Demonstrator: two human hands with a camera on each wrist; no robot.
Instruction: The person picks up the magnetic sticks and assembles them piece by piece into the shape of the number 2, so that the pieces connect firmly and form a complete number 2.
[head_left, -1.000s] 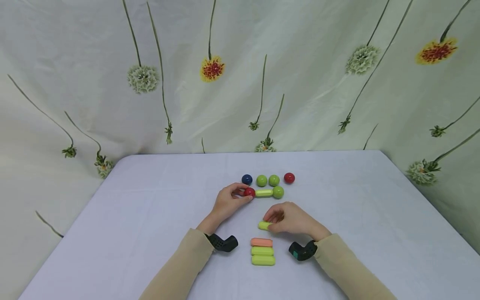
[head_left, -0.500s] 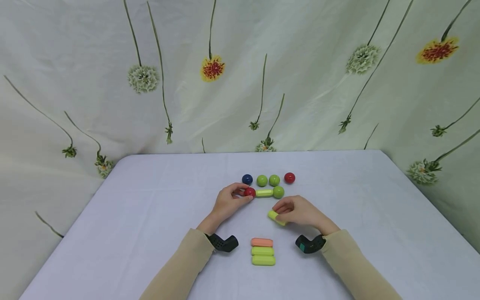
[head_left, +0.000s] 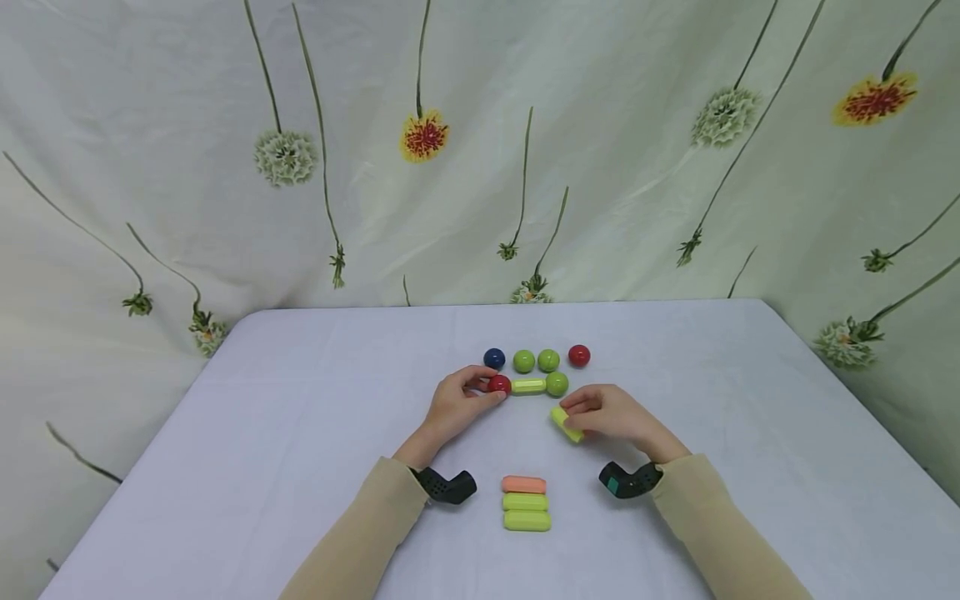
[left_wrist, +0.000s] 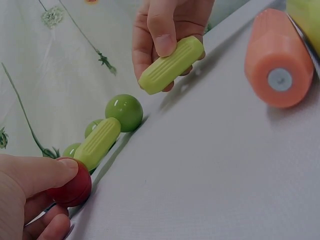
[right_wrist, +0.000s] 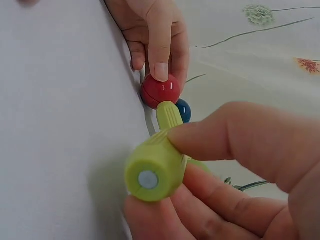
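My left hand (head_left: 457,404) pinches a red ball (left_wrist: 75,186) between thumb and fingers on the table. A yellow-green magnetic rod (head_left: 528,386) joins that ball to a green ball (head_left: 557,383) on its right. In my right hand (head_left: 611,414) is a second yellow-green rod (left_wrist: 171,65), pinched by thumb and fingers, tilted and apart from the green ball, nearer the front. The right wrist view shows a round metal disc (right_wrist: 148,179) in the held rod's end. My right fingers partly cover this rod.
Behind the joined pieces stand a blue ball (head_left: 494,358), two green balls (head_left: 523,361) and another red ball (head_left: 579,356). Between my forearms lie an orange rod (head_left: 523,484) and two yellow-green rods (head_left: 527,520), side by side. A flowered cloth (head_left: 630,167) hangs behind the table.
My right hand has moved right and away from me with the rod, turning it from level to slanted. My left hand stays on the red ball.
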